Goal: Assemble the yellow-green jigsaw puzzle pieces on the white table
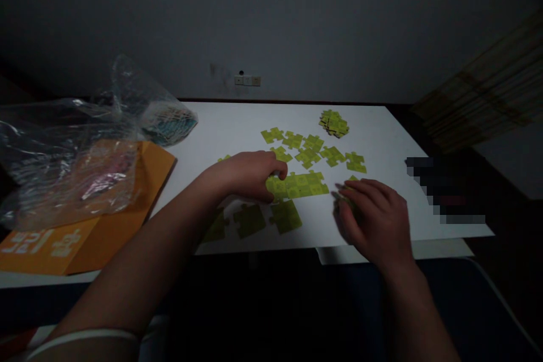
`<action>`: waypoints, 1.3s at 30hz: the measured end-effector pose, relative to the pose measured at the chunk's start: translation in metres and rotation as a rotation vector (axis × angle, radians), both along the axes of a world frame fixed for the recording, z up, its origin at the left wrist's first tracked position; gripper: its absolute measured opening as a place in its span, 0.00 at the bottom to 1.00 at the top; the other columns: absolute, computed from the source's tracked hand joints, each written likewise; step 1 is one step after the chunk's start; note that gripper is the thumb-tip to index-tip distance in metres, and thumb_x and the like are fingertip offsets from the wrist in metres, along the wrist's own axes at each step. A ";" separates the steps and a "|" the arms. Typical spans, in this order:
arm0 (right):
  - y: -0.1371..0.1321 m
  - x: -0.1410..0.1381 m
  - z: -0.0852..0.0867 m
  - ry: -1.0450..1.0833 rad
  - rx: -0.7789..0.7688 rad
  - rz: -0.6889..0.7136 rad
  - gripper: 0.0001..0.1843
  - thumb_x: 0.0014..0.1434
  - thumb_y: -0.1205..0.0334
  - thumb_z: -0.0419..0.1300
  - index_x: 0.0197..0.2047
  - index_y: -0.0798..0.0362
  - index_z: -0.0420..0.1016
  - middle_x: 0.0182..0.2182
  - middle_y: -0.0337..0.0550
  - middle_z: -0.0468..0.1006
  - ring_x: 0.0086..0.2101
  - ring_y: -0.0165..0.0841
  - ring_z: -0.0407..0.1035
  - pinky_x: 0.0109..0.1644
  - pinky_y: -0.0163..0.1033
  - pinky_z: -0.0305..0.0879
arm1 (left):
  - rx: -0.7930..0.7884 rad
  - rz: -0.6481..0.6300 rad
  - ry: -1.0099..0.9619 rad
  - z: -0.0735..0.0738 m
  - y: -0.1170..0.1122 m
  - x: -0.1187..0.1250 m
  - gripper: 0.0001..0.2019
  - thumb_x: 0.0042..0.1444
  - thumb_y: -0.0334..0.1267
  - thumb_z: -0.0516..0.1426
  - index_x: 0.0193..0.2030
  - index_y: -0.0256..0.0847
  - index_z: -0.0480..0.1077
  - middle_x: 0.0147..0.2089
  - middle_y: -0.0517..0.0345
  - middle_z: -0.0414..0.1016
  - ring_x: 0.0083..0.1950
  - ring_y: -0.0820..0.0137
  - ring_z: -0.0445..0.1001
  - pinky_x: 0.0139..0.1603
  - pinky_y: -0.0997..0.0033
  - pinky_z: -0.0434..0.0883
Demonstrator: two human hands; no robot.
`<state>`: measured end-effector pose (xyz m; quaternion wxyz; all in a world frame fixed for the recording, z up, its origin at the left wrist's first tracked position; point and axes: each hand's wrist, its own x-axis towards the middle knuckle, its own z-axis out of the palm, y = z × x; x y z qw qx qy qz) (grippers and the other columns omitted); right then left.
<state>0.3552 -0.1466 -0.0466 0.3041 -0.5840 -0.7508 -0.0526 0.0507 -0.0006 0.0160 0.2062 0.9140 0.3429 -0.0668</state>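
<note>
Hands: 2, both bare, over 1 white desk (237, 130). Workpieces: yellow-green puzzle pcs, all on the desk or at the hands.

L hand (250, 174): reaches in from the left, at the L end of 1 joined strip (305, 184) (min. 2 pcs interlocked). Thumb and index are parted and curved downward, tips at the strip; nothing is lifted.

R hand (377, 209): just beyond the R end of the strip, w/ a gap between. Fingers nearly closed, thumb opposite index; in this dim light they seem to pinch 1 puzzle piece (348, 201), mostly covered by the hand.

Pcs layout, near to far:
- Front row (249, 220): 3 pcs, separate, on the near side of the strip; the L-most is partly covered by the L forearm.
- Mid: the joined strip, qty. 1.
- Loose group (307, 156): 7 pcs behind the strip, some touching or nearly so.
- Stray piece (223, 158): 1, partly hidden behind the L wrist.
- Pile (335, 123): 1, stacked, far R of the loose group.

L side of desk: 1 orange package (159, 167) w/ white lettering, clear plastic (63, 164) lying over it; behind, 1 teal-printed stack (169, 123) inside clear wrap.

Background: 1 wall w/ 1 outlet strip (248, 81), 3 sections.
</note>
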 end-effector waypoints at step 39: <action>0.010 -0.069 -0.009 -0.012 -0.161 0.158 0.22 0.74 0.60 0.60 0.67 0.51 0.82 0.67 0.57 0.80 0.66 0.55 0.74 0.71 0.69 0.74 | -0.004 0.014 -0.136 -0.009 0.009 -0.009 0.33 0.55 0.47 0.68 0.67 0.43 0.73 0.67 0.42 0.79 0.65 0.49 0.76 0.65 0.53 0.72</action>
